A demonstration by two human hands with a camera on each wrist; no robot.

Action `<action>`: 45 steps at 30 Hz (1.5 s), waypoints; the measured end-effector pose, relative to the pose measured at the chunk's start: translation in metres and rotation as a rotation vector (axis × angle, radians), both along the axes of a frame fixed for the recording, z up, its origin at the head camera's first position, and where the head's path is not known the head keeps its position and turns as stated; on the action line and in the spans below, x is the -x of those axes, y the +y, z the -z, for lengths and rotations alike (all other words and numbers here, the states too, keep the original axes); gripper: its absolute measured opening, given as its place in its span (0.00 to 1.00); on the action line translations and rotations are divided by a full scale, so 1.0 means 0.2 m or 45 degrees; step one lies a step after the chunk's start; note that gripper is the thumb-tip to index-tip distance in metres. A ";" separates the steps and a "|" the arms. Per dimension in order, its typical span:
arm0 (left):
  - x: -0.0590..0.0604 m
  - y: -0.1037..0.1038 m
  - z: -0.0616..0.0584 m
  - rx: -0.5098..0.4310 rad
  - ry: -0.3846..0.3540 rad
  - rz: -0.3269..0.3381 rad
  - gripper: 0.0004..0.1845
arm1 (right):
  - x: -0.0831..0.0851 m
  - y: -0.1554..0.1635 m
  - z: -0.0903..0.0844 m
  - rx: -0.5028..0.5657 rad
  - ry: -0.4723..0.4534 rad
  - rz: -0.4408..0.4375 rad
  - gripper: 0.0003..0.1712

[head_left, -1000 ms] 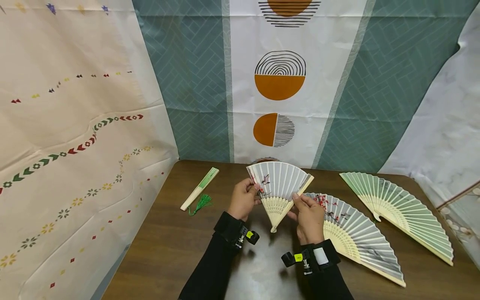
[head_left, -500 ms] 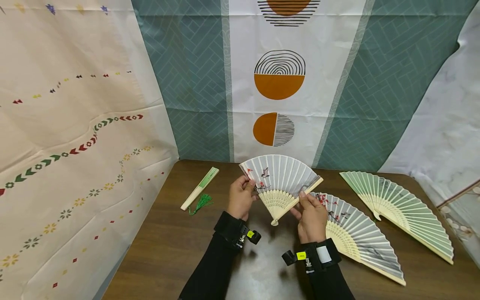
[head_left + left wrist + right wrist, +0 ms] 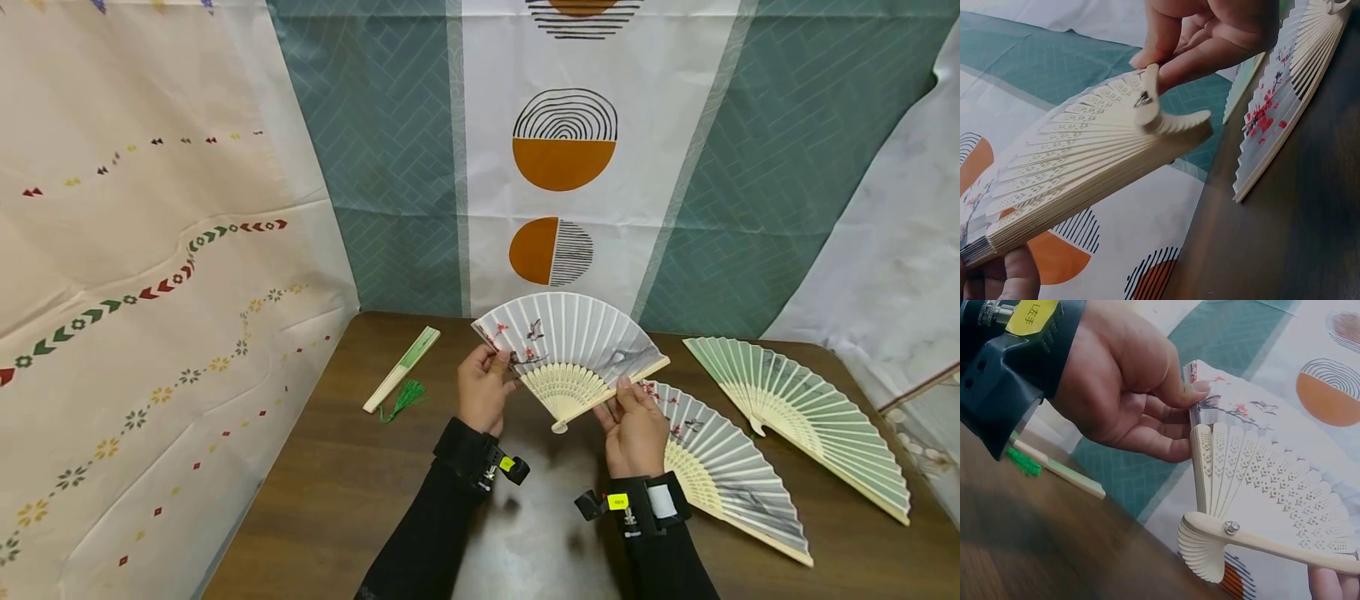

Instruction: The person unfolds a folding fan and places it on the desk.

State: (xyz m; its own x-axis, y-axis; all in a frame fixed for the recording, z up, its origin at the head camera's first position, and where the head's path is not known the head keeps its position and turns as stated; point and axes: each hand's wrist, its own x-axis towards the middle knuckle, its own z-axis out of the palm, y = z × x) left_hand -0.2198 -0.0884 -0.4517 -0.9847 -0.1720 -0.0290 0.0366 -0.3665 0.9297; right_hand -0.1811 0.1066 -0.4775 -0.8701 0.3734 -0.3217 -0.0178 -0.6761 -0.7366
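Both hands hold a white folding fan (image 3: 581, 329) up above the table, spread wide, with red blossoms and a bird printed on its pleats. My left hand (image 3: 482, 392) pinches the fan's left edge between thumb and fingers. On the other side, my right hand (image 3: 636, 429) pinches the right guard stick, thumb on top. The pale pierced ribs (image 3: 1272, 494) meet at a metal pivot (image 3: 1231, 528) at the bottom. In the left wrist view the right hand (image 3: 1222, 37) grips near the pivot end, while left fingertips (image 3: 1019, 275) show at the lower left.
A second white blossom fan (image 3: 738, 475) lies spread on the brown table (image 3: 322, 517) by the right hand. Farther right lies a spread green fan (image 3: 802, 417). A folded green fan (image 3: 401, 369) with a green tassel (image 3: 407, 396) lies at left. Patterned cloth (image 3: 397, 167) hangs behind.
The held fan has spread wider and risen a little, its right guard stick swinging outward. My right hand has moved right with that stick; my left hand keeps its hold on the left edge.
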 end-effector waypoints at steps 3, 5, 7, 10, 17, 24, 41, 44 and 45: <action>-0.01 0.00 0.01 -0.039 0.001 -0.045 0.10 | -0.01 0.00 0.00 0.050 -0.007 0.022 0.10; -0.03 -0.01 0.02 -0.061 -0.003 -0.083 0.10 | -0.01 0.00 0.01 0.090 -0.016 0.030 0.09; -0.04 -0.02 0.03 -0.078 -0.012 -0.115 0.09 | -0.02 0.00 0.02 0.120 -0.009 0.036 0.09; -0.02 -0.02 0.03 -0.105 -0.004 -0.136 0.07 | -0.01 0.01 0.03 0.144 0.030 0.043 0.10; 0.02 0.01 0.01 -0.238 0.052 -0.188 0.07 | 0.01 0.03 0.01 0.135 0.060 0.070 0.10; 0.02 -0.02 -0.01 -0.268 0.059 -0.227 0.08 | 0.02 0.03 0.00 0.014 0.036 0.038 0.10; 0.04 0.00 0.02 -0.470 0.030 -0.297 0.14 | 0.02 0.00 -0.01 0.192 0.112 0.195 0.11; 0.04 0.02 0.03 -0.492 0.032 -0.303 0.15 | 0.02 0.00 0.00 0.215 0.126 0.230 0.11; 0.04 0.02 0.03 -0.500 0.032 -0.303 0.15 | 0.02 -0.01 0.00 0.225 0.129 0.239 0.11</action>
State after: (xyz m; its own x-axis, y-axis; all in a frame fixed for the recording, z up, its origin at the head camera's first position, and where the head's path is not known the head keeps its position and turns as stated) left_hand -0.2275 -0.0843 -0.4582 -0.9202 -0.3745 -0.1137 0.1837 -0.6697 0.7196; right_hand -0.1854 0.1054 -0.4769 -0.8222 0.4767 -0.3110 -0.2224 -0.7721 -0.5954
